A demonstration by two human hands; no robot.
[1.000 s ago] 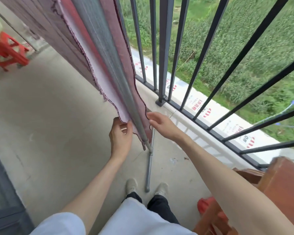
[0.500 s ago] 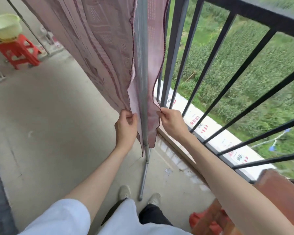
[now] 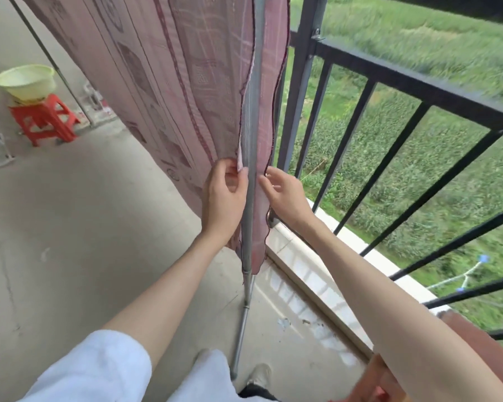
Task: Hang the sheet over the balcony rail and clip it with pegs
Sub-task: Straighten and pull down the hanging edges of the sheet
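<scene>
A pink patterned sheet [image 3: 169, 82] hangs folded over a grey metal pole [image 3: 251, 134] that slants up from the floor, just inside the black balcony rail [image 3: 418, 88]. My left hand [image 3: 224, 201] pinches the sheet's near layer at its edge, left of the pole. My right hand [image 3: 282, 192] pinches the edge of the far layer on the pole's right side. The sheet's lower corner hangs below both hands. No pegs are in view.
A pale green basin [image 3: 26, 82] sits on a red plastic stool [image 3: 44, 120] at the far left. A white tiled ledge [image 3: 317, 256] runs under the rail. A reddish-brown wooden object [image 3: 471, 343] is by my right forearm. My feet stand at the pole's foot.
My head has tilted up, so the rail's top bar and the basin now show. Both hands have slid higher along the sheet's edges and stay either side of the pole.
</scene>
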